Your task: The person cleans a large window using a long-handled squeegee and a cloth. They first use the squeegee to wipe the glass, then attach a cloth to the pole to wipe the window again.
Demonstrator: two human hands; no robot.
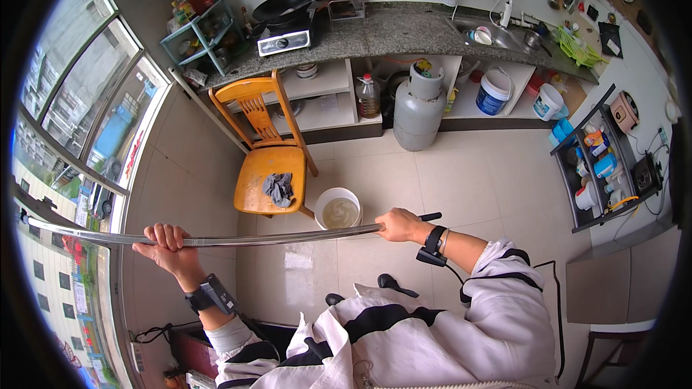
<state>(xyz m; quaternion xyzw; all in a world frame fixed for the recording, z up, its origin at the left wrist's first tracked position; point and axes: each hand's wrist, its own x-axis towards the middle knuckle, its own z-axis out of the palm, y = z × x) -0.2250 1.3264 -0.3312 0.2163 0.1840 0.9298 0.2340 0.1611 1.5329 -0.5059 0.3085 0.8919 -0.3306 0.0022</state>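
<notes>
A long shiny metal pole [281, 239] lies across the view, held in both hands. My left hand [172, 246] grips it near the window side, fingers wrapped over the top. Around its other end, close to the black tip, my right hand [401, 225] is closed. The pole's far end reaches the window [89, 113] at the left; what is fixed there is too small to tell. Just beyond the pole a white bucket [339, 209] of cloudy water stands on the floor. A crumpled grey cloth [278, 189] lies on the seat of a wooden chair [254, 165].
A granite counter [400, 32] with a gas stove [285, 41] and a sink [489, 35] runs along the far wall. A grey gas cylinder [419, 113] stands before it. At the right is a black shelf rack [573, 173] with bottles.
</notes>
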